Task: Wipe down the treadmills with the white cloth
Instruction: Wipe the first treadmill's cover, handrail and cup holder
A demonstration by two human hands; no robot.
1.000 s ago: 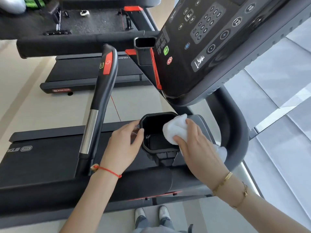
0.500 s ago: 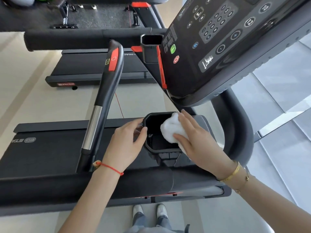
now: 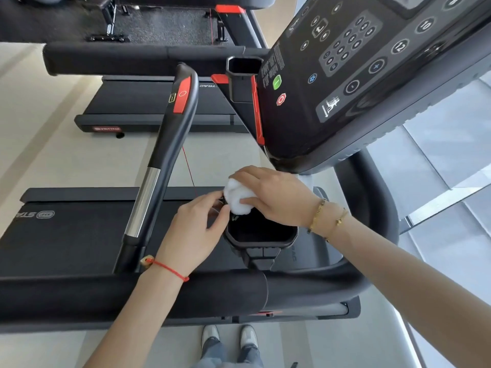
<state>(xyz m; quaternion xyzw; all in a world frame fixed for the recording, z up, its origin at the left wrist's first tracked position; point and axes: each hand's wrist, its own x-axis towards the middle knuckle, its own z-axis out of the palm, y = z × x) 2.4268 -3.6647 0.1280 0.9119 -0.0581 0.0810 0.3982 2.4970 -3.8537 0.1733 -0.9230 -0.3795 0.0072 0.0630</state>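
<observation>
My shoes (image 3: pixel 229 338) stand at six o'clock. My left hand (image 3: pixel 195 229) steadies the holder (image 3: pixel 261 235), fingers pinching its nine-o'clock rim. My right hand (image 3: pixel 276 196), fingers bunched round the cloth (image 3: pixel 237 199), has slid from inside to the twelve-o'clock rim; interior likely done. Console (image 3: pixel 358 75) beyond.
</observation>
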